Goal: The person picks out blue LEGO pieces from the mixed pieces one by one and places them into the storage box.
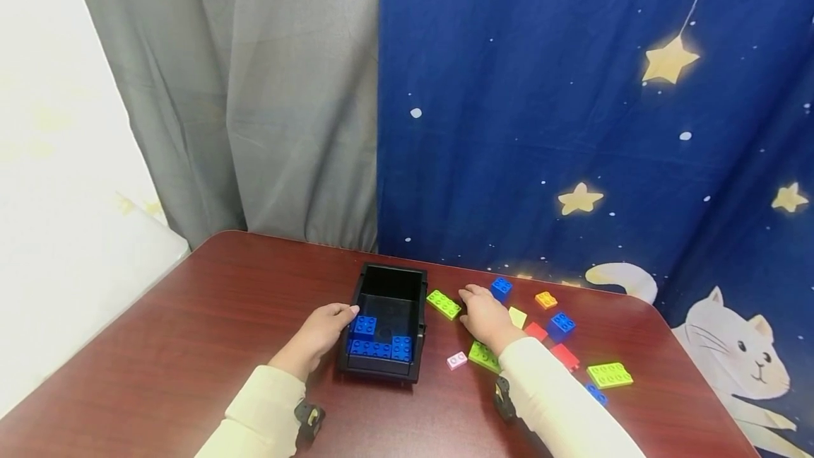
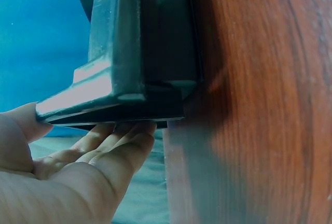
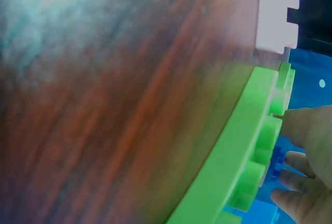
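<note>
A black plastic bin stands on the table, with several blue toy bricks at its near end. My left hand grips the bin's left rim. In the left wrist view, the thumb lies on one side of the rim and the fingers on the other. My right hand is low over the table, between a lime-green brick and a blue brick. Its fingers are loosely bent and I see nothing held. Another green brick fills the foreground of the right wrist view.
Right of the bin lie a pink brick, a pale yellow brick, an orange brick, red bricks, a blue brick and a lime-green plate. Grey and blue curtains hang behind the table.
</note>
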Available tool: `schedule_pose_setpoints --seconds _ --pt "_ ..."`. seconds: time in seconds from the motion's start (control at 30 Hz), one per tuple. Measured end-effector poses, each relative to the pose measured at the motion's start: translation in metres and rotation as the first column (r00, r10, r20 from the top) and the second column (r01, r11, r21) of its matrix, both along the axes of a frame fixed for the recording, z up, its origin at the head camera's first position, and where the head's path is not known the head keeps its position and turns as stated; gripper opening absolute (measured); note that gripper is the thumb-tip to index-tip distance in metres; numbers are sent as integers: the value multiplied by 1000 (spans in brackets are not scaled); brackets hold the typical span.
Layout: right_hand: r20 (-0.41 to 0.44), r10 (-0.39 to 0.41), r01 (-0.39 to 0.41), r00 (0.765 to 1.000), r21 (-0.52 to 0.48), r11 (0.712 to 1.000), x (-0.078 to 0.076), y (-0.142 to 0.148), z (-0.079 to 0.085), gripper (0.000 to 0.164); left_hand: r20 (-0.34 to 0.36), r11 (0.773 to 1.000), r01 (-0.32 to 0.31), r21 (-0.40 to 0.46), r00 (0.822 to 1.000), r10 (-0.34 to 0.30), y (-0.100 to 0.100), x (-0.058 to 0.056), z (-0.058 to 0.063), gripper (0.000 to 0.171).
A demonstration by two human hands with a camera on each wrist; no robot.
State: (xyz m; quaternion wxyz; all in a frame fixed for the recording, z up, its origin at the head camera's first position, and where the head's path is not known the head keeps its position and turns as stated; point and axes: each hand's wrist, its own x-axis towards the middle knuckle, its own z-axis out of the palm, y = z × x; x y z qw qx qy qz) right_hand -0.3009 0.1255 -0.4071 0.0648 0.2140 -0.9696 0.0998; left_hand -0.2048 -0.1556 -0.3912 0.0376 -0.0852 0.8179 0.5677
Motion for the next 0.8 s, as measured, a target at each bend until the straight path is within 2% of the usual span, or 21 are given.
schedule_pose_setpoints --seconds 0.4,0.8 --pt "37 -34 33 999 24 999 -8 2 1 52 10 1000 -2 -3 1000 2 0 0 0 48" --pt "92 -62 59 994 34 998 -8 3 4 52 9 1000 -6 -2 1000 6 0 0 0 47"
